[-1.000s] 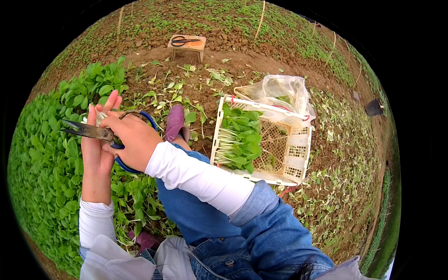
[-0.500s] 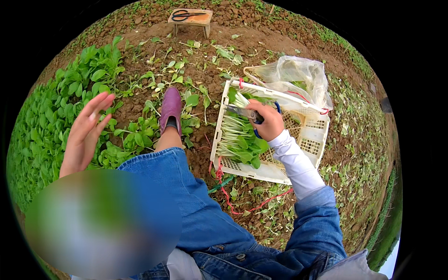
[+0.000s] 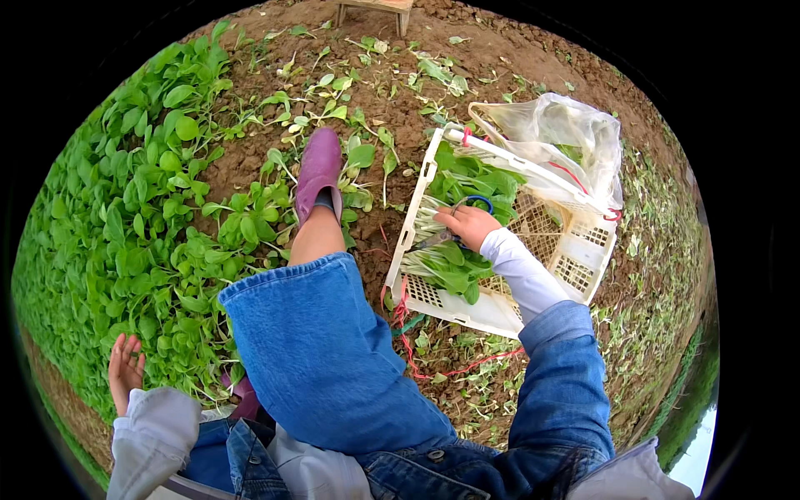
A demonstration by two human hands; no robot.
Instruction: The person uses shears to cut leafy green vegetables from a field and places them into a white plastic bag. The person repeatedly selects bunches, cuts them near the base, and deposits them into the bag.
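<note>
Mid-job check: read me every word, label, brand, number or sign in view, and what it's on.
None can be read.
White plastic crate, clear plastic bag, forward purple boot: no lettering shows.
Scissors in the right hand: partly covered; any marking is too small to read.
Metal button on the denim: too small to tell.

- Blue-handled scissors [image 3: 437, 239], gripped in the right hand [image 3: 465, 225], blades toward nine o'clock.
- Leafy greens [image 3: 454, 268], stems toward nine o'clock, filling the white crate's [image 3: 586, 252] nine-o'clock side.
</note>
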